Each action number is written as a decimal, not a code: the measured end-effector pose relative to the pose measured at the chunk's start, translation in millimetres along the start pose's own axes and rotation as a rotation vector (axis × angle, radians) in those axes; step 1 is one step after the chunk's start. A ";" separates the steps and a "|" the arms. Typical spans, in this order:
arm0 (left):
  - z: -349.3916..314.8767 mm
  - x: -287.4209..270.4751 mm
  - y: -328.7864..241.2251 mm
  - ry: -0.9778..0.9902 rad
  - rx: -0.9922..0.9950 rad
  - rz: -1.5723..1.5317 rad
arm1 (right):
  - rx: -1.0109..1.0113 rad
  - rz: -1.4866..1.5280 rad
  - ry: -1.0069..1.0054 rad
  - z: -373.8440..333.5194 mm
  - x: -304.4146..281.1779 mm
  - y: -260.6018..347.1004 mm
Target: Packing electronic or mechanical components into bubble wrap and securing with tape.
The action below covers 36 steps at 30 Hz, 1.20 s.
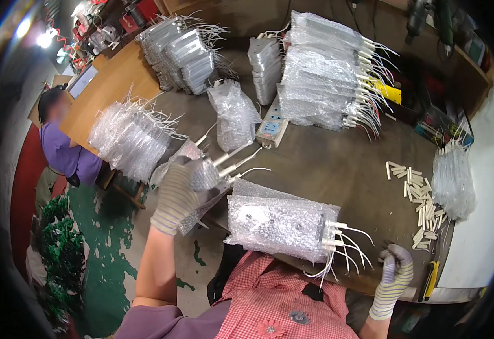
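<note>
My left hand (176, 195), in a striped glove, is closed on a small bubble-wrapped part (204, 174) with white sleeves and wires at its right end. It lifts this part off the left end of the stack before me. That stack of bubble-wrapped parts (281, 220) lies at the table's front edge, with white sleeved wires (343, 243) spreading from its right side. To the right of those wires, my right hand (395, 271), also gloved, hovers by the table edge. Its fingers are loosely curled and somewhat apart, with nothing visible in them.
Wrapped bundles stand at the left (131, 138), the back (320, 73) and the far right (453, 181). A power strip (272, 127) lies mid-table. Loose white sleeves (422, 206) are scattered on the right, near a yellow cutter (431, 279). Another person (69, 141) sits at far left.
</note>
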State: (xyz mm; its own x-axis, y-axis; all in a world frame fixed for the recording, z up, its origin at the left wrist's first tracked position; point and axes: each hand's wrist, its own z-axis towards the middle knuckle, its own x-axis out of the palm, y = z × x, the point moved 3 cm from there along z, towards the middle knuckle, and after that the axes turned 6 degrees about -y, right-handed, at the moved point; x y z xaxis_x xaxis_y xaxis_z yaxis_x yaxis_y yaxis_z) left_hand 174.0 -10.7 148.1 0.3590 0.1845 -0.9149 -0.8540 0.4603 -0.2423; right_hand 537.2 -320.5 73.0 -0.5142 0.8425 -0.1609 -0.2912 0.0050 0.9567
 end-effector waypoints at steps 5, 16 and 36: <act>-12.9 24.8 10.2 0.028 -0.057 -0.238 | -0.330 -0.268 0.065 0.6 14.7 25.1; -8.2 8.5 2.8 0.039 0.088 -0.117 | -0.402 -0.296 0.076 -4.6 7.6 28.7; 106.6 97.9 -205.4 0.565 0.785 0.012 | -0.357 -0.253 0.077 1.2 9.1 26.0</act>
State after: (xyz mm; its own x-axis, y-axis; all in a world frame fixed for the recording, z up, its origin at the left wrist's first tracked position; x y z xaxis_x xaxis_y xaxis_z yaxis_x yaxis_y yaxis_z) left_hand 424.7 5.3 142.7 -0.0576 -0.1577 -0.9858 -0.2881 0.9481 -0.1348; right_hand 525.9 -312.1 96.6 -0.4458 0.7960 -0.4094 -0.6689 0.0077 0.7433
